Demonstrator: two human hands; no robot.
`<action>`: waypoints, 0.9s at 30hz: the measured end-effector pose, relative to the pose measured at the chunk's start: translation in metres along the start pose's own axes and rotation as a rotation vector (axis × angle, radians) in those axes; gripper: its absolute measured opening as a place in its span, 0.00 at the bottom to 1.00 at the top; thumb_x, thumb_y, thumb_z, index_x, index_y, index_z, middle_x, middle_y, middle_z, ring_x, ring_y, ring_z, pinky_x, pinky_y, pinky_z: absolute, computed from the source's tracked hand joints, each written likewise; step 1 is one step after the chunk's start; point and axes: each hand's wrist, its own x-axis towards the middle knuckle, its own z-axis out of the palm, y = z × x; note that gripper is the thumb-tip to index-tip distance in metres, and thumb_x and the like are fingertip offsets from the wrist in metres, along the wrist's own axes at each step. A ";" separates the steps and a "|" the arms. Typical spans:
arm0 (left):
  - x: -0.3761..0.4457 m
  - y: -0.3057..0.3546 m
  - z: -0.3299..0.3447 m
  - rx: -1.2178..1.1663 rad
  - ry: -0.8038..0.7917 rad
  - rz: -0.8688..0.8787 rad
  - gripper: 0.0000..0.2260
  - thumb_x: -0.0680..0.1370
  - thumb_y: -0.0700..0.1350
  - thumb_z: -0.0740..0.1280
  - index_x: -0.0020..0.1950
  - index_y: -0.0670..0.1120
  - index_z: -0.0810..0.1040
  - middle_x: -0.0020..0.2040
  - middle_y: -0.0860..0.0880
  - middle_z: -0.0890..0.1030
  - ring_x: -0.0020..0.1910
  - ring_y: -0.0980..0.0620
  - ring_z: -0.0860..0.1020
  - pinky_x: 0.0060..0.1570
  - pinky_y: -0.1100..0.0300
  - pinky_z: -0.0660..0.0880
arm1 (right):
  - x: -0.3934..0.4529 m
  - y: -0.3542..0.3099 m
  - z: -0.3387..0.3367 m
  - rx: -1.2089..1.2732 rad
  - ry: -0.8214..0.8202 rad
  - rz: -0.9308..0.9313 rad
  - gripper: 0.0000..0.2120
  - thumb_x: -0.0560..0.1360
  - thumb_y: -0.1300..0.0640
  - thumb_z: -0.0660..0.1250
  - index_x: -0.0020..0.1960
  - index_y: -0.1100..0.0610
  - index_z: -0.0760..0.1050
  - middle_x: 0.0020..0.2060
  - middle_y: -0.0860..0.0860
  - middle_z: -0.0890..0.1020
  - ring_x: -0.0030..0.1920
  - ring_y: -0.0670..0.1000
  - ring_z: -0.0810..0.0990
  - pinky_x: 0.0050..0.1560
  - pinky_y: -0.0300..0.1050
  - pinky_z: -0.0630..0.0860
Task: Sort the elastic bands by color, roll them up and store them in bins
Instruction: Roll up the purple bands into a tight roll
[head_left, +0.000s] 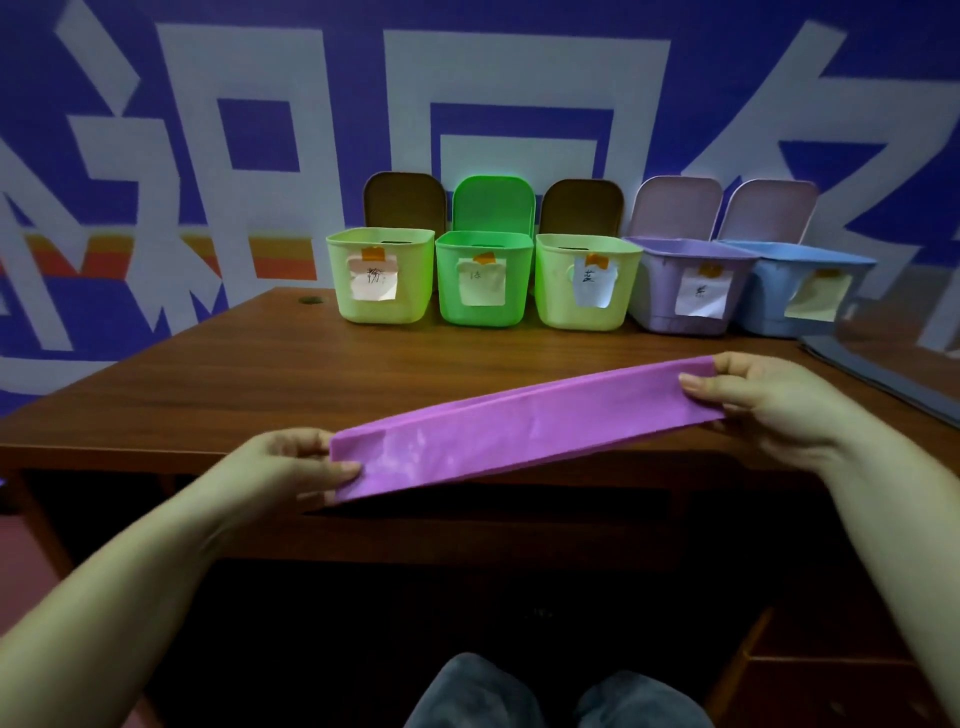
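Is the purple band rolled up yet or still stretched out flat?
Stretched out, not rolled. The purple band runs as one long flat strip above the table, the left hand pinching one end and the right hand the other.

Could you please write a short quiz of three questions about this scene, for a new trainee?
1. True or false: the purple band is already rolled up.
2. How many bins stand at the back of the table? A) three B) five C) seven
3. Fill in: the left hand and the right hand each hold one ___ of the band.

Key:
1. False. It is stretched out flat between both hands, above the near table edge.
2. B. From left: light green bin, bright green bin, second light green bin, purple bin, blue bin. All lids are open.
3. end
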 end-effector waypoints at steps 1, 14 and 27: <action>-0.006 -0.012 0.000 -0.008 -0.020 -0.019 0.21 0.56 0.33 0.79 0.45 0.36 0.78 0.36 0.41 0.81 0.29 0.52 0.79 0.29 0.64 0.78 | -0.005 -0.007 0.005 -0.065 -0.020 -0.027 0.08 0.64 0.63 0.70 0.43 0.60 0.75 0.27 0.50 0.81 0.25 0.43 0.76 0.26 0.30 0.72; -0.069 0.008 0.105 0.283 -0.505 0.323 0.38 0.59 0.47 0.79 0.68 0.48 0.70 0.64 0.53 0.76 0.63 0.58 0.74 0.64 0.59 0.70 | -0.103 -0.083 0.109 -0.883 -0.429 -0.362 0.10 0.66 0.61 0.76 0.42 0.54 0.77 0.40 0.53 0.85 0.42 0.51 0.84 0.49 0.50 0.80; -0.112 0.010 0.171 -0.377 -0.632 0.318 0.07 0.70 0.37 0.66 0.47 0.37 0.78 0.32 0.43 0.79 0.30 0.47 0.79 0.37 0.56 0.78 | -0.145 -0.087 0.079 -0.722 -0.443 -0.277 0.17 0.62 0.51 0.72 0.50 0.54 0.81 0.44 0.51 0.85 0.46 0.49 0.83 0.50 0.42 0.79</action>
